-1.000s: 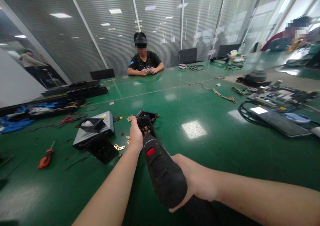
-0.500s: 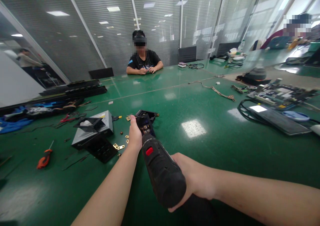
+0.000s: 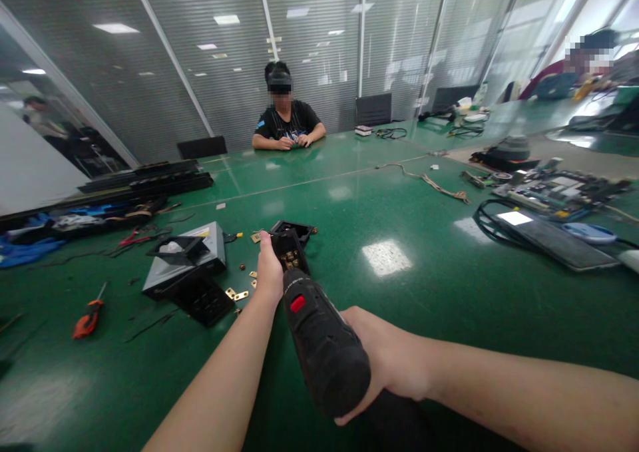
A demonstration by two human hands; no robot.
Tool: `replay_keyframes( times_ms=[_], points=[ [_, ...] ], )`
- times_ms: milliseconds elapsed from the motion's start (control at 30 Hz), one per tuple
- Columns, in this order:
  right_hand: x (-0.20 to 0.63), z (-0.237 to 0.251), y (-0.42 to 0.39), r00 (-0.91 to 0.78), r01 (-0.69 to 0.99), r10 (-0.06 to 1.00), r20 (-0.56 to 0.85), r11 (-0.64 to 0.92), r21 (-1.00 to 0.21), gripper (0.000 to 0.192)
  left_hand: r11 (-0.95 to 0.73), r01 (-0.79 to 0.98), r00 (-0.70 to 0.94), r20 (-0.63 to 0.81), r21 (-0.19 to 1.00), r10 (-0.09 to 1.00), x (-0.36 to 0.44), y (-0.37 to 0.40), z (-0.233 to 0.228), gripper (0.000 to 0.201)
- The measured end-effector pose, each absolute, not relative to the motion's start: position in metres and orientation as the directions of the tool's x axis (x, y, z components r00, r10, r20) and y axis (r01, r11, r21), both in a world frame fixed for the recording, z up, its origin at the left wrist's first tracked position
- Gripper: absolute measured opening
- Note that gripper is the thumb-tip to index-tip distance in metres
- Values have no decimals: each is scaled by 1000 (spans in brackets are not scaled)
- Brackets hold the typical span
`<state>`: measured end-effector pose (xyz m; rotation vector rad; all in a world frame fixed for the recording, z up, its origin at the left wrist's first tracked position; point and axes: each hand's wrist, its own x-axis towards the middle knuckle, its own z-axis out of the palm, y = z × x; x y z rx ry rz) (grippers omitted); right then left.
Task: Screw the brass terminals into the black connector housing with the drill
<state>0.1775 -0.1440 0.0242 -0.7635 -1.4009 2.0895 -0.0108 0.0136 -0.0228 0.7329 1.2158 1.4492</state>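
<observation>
My right hand [image 3: 372,352] is wrapped round the grip of a black cordless drill [image 3: 322,339] with a red switch on top. The drill points away from me, its front end at a black plastic housing [image 3: 289,242] that has brass-coloured terminals inside. Along the left side of that housing, my left hand [image 3: 270,269] grips it, thumb upward. The drill's body hides the bit and its contact point. Several small brass plates [image 3: 241,295] lie just left of my left hand. Another black frame [image 3: 300,229] sits right behind the held housing.
To the left are a grey metal box [image 3: 215,242] with black plastic parts, an orange screwdriver [image 3: 88,319] and blue gloves [image 3: 30,249]. Circuit boards [image 3: 564,189] and a flat dark device [image 3: 559,239] with cables lie right. A person [image 3: 287,122] sits across the green table [image 3: 424,292].
My hands, the drill and the housing stay almost in place, with only a tiny shift. In the far left background, a person has moved further left.
</observation>
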Motion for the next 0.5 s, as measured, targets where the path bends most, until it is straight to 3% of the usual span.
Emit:
replay_keyframes(
  times_ms=[200, 500],
  points=[
    [179, 23, -146, -698, -111, 677, -235, -426, -898, 46, 77, -300, -287, -167, 951, 943, -5, 11, -18, 69],
    [179, 30, -145, -662, -93, 705, -256, -417, -904, 43, 57, -236, -296, -128, 970, 947, -11, 15, -30, 69]
  ],
)
